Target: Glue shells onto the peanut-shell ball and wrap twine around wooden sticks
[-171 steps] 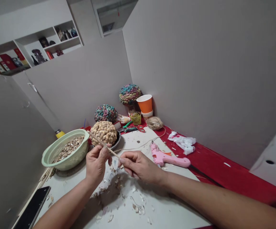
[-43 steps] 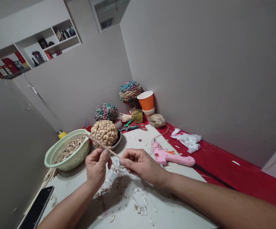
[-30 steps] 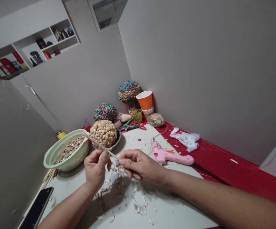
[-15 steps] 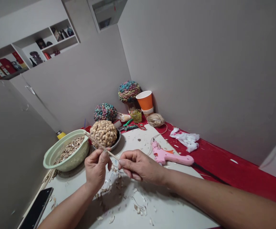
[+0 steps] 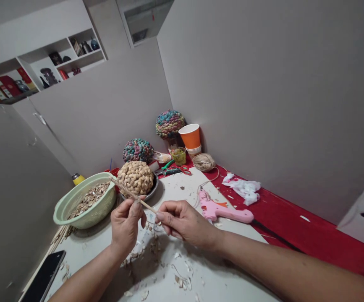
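Observation:
Between my two hands a thin wooden stick (image 5: 148, 206) slants up to the left, its far part wrapped in twine. My left hand (image 5: 126, 222) pinches it near the middle, where the wrapping ends. Closed on the stick's lower right end is my right hand (image 5: 182, 222). The far tip passes in front of a ball covered in pale shells (image 5: 136, 176), which sits in a dark round dish. Left of it stands a green basin (image 5: 101, 213) of loose shells. A pink glue gun (image 5: 222, 209) lies to the right of my right hand.
A twine ball (image 5: 203, 162), an orange paper cup (image 5: 190, 136), red-handled scissors (image 5: 185, 170) and two coloured balls stand at the back. Crumpled white plastic (image 5: 243, 188) lies on the red cloth. A phone (image 5: 45, 277) is at lower left. Shell scraps litter the white board (image 5: 232, 272).
The view has shifted slightly. My right hand has moved a little along or around the stick's end, and more bare stick shows between the hands.

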A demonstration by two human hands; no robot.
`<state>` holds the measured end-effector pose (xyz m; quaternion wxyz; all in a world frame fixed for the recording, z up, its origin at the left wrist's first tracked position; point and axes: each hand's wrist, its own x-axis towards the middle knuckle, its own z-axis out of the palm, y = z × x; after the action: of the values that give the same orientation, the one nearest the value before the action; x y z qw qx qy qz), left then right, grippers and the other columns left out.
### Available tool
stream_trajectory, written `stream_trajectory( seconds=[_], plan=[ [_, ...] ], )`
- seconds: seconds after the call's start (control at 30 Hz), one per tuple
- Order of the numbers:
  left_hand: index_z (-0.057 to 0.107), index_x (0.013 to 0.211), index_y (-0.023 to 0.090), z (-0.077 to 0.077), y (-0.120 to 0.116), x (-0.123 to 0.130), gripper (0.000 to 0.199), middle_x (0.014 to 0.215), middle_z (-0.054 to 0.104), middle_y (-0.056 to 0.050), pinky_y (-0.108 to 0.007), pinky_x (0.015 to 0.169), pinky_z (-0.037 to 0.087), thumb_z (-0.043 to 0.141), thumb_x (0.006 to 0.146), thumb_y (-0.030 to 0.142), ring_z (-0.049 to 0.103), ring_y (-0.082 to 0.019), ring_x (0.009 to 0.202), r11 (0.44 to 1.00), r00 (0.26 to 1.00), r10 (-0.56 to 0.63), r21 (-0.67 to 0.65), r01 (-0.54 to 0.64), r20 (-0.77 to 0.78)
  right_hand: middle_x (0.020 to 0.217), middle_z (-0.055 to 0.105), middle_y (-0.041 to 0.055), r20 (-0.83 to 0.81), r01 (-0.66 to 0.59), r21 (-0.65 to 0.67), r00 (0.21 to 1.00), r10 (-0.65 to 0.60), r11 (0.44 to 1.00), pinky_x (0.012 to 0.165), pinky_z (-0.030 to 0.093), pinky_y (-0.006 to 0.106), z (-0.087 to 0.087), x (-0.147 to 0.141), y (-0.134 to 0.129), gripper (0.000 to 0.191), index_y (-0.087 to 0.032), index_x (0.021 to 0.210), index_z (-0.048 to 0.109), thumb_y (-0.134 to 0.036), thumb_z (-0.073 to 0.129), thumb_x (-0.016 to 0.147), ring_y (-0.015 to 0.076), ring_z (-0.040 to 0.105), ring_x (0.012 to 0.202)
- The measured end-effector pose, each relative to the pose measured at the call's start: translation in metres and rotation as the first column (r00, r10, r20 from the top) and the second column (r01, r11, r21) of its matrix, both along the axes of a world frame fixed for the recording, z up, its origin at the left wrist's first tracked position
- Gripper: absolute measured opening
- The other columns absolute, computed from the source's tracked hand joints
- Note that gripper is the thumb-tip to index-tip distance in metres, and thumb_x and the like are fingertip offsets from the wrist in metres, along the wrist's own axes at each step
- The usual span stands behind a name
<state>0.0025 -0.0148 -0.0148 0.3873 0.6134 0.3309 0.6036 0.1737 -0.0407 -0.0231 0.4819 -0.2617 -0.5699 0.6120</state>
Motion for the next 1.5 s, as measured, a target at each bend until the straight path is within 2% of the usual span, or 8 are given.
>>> stream_trajectory(
  seconds=[0.13,0.37,0.53,0.7,0.83,0.97,1.27,1.5],
  plan=[
    [0.069,0.083,0.014,-0.001,-0.0002,-0.0015,0.028,0.048,0.049,0.005,-0.021,0.04,0.037,0.067,0.08,0.042,0.043,-0.008,0.041,1.0,1.0,-0.012,0.001,0.012,0.011,0.052,0.052,-0.0055,-0.015,-0.074,-0.018,0.997,0.073,0.997,0.035,0.02,0.018,-0.0003,-0.0004,0.001,0.047,-0.014,0.078,0.059,-0.061,0.063,0.077,0.0032,0.033,0.034],
    [0.068,0.081,0.016,-0.0037,0.0028,-0.0036,0.02,0.049,0.051,0.005,-0.02,0.042,0.036,0.066,0.083,0.035,0.043,-0.008,0.044,1.0,1.0,-0.026,-0.006,0.026,0.013,0.053,0.05,-0.0062,-0.009,0.099,0.075,0.995,-0.099,0.992,0.038,0.022,0.019,0.0004,-0.0011,-0.0016,0.039,-0.015,0.072,0.058,-0.052,0.068,0.077,0.0036,0.033,0.039],
    [0.069,0.086,0.015,-0.0024,0.0002,-0.0028,0.024,0.048,0.05,0.005,-0.021,0.042,0.037,0.067,0.082,0.038,0.044,-0.009,0.042,1.0,0.999,-0.031,0.003,0.031,0.009,0.052,0.053,-0.0057,-0.008,0.015,0.014,1.0,-0.014,1.0,0.035,0.021,0.019,-0.0002,-0.0007,-0.0011,0.043,-0.015,0.073,0.056,-0.057,0.066,0.077,0.0031,0.033,0.035],
    [0.068,0.079,0.015,-0.0017,-0.0015,-0.0027,0.025,0.046,0.048,0.005,-0.021,0.042,0.037,0.067,0.081,0.04,0.044,-0.009,0.041,1.0,1.0,-0.02,0.01,0.02,0.006,0.051,0.053,-0.0059,-0.02,-0.115,-0.038,0.993,0.114,0.993,0.033,0.019,0.018,-0.0004,0.0001,0.0008,0.045,-0.013,0.078,0.06,-0.059,0.063,0.078,0.0026,0.033,0.033],
    [0.068,0.078,0.016,-0.0018,0.0001,-0.0018,0.024,0.047,0.049,0.005,-0.021,0.042,0.037,0.067,0.081,0.039,0.043,-0.008,0.041,1.0,1.0,-0.004,0.014,0.004,0.008,0.051,0.052,-0.0072,-0.012,-0.001,0.005,1.0,0.001,1.0,0.036,0.021,0.017,0.0014,-0.0007,-0.0012,0.041,-0.015,0.084,0.06,-0.053,0.07,0.075,0.0033,0.033,0.037],
    [0.069,0.08,0.015,-0.0008,0.0011,-0.0004,0.025,0.048,0.049,0.005,-0.021,0.042,0.037,0.067,0.081,0.039,0.043,-0.008,0.042,1.0,1.0,-0.013,0.013,0.013,0.004,0.05,0.051,-0.0064,0.014,0.082,0.03,0.997,-0.082,0.996,0.038,0.022,0.019,0.0042,-0.0011,-0.0036,0.04,-0.015,0.071,0.058,-0.052,0.072,0.073,0.0034,0.033,0.039],
    [0.069,0.082,0.016,-0.0001,-0.0009,-0.0021,0.022,0.048,0.05,0.005,-0.021,0.042,0.037,0.066,0.083,0.038,0.044,-0.008,0.042,0.999,0.999,-0.052,0.008,0.052,0.002,0.05,0.052,-0.0061,-0.015,-0.146,-0.022,0.989,0.146,0.989,0.034,0.02,0.018,-0.0001,0.0009,0.0001,0.046,-0.014,0.077,0.06,-0.059,0.062,0.079,0.0029,0.033,0.033],
    [0.068,0.078,0.015,-0.0007,0.0028,-0.0025,0.022,0.05,0.05,0.004,-0.021,0.042,0.037,0.067,0.083,0.036,0.044,-0.008,0.043,0.999,0.999,-0.047,0.01,0.047,0.018,0.05,0.049,-0.0072,-0.017,0.086,0.046,0.996,-0.086,0.995,0.037,0.022,0.017,0.0015,-0.0007,-0.0015,0.037,-0.015,0.071,0.058,-0.05,0.072,0.075,0.004,0.034,0.041]
  ],
)
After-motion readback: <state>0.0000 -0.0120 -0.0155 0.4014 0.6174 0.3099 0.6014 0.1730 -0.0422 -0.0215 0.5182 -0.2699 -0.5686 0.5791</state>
